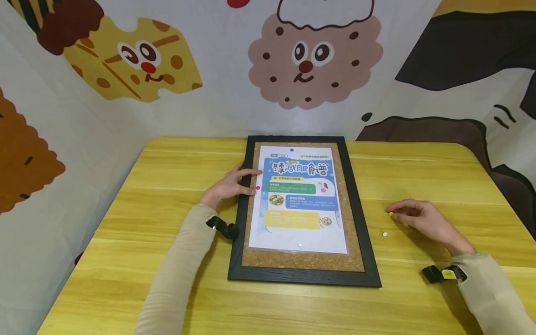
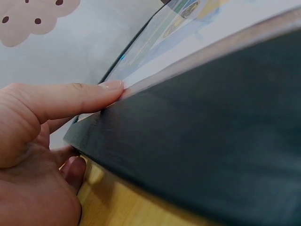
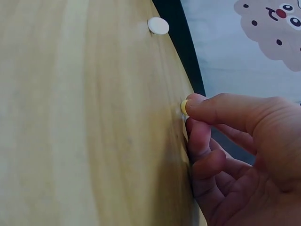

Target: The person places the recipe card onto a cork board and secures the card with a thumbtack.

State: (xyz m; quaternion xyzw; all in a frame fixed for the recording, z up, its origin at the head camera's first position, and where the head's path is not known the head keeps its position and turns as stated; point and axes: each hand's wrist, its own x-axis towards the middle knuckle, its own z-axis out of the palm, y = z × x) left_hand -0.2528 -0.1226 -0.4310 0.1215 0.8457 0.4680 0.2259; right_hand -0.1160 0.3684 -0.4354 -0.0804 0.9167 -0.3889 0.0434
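A black-framed cork board [image 1: 303,275] lies on the table with a printed poster [image 1: 299,242] on it. My left hand [image 1: 228,187] holds the board's left edge; the thumb [image 2: 101,94] lies on top of the frame, and other fingers are partly hidden beside it. Close to that thumb, a pink thumbtack [image 1: 257,188] sits at the poster's left edge. A blue thumbtack [image 1: 291,150] is at the poster's top, and a pale one [image 1: 300,245] near its bottom. To the board's right, my right hand [image 1: 423,221] pinches a yellow thumbtack [image 3: 184,107] between thumb and fingers, low over the table.
A white thumbtack [image 1: 385,234] lies on the wooden table [image 1: 418,172] between the board and my right hand. Behind the table's far edge hangs a white backdrop [image 1: 226,111] printed with cartoon biscuits and cheese.
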